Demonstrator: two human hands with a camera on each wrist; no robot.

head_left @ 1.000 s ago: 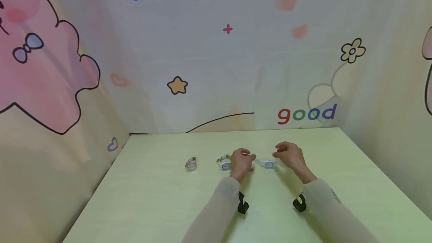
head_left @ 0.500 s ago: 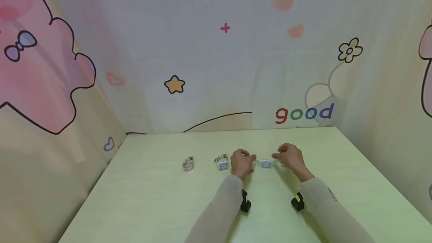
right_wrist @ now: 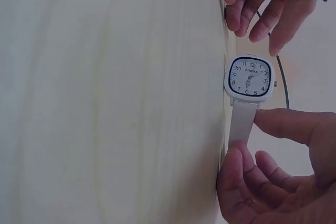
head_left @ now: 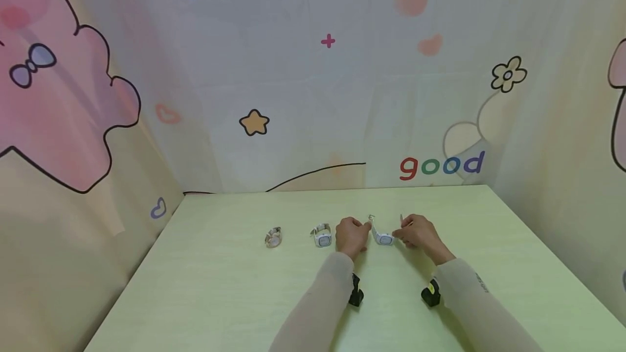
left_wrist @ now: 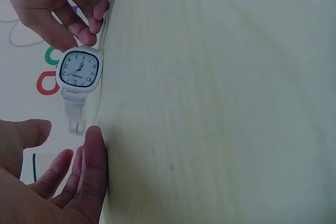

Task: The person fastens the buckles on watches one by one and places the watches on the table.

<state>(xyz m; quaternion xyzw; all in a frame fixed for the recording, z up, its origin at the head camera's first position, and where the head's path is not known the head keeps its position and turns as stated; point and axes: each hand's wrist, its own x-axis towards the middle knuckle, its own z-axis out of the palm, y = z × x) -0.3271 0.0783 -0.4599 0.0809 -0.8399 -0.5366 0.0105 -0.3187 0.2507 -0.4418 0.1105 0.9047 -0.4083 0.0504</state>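
A white wristwatch [head_left: 386,239] with a rounded-square dial lies between my two hands. My right hand [head_left: 419,232] pinches its strap; in the right wrist view, thumb and fingers are on the band [right_wrist: 244,121] just beside the case. The strap's free end rises past the fingers in the head view. My left hand [head_left: 351,237] is beside the buckle side of the watch. In the left wrist view its thumb and fingers are parted, just short of the strap end [left_wrist: 76,121], with nothing between them.
Left of my left hand lies a second white watch [head_left: 323,239], its strap curled up. Farther left is a smaller pinkish-gold watch [head_left: 274,238]. All are on a pale green table [head_left: 220,287], with a printed cloth [head_left: 293,69] behind it.
The left fingers have let go of the strap, and its buckle end now stands up. My right hand has shifted its hold along the band, closer to the case.
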